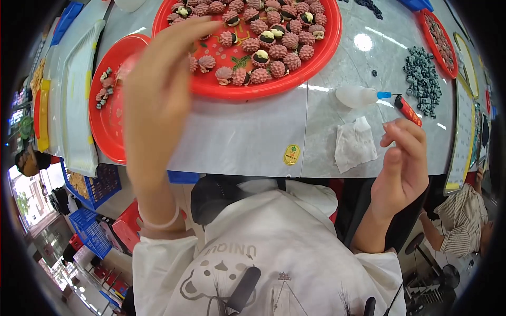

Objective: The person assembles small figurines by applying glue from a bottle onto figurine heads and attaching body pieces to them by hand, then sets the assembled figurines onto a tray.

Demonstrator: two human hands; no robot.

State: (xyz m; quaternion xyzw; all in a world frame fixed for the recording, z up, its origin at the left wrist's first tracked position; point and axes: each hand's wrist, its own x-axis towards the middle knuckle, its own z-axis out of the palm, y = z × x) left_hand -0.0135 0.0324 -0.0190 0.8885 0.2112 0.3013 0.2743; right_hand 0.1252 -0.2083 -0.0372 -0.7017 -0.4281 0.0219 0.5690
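My left hand (161,95) is smeared by motion over the left part of a large round red tray (253,94). Whether its fingers hold anything is hidden by the blur. Many small pink, bumpy, shell-like pieces (278,51) lie in the tray, some with dark and cream parts showing. Just beyond the table's front edge, my right hand (403,171) is raised with bent fingers, the thumb apart from them and nothing visible between. Nearest to it are a crumpled white tissue (356,145), a red and black tube-like object (408,110) and a white squeeze bottle (356,97) with a blue needle tip.
A second red tray (97,129) with a few pinkish-grey pieces stands partly behind my left forearm. Small dark grey-green pieces (421,79) are heaped at the right. Further right is another red tray (453,71). A white rectangular tray (79,95) lines the left edge.
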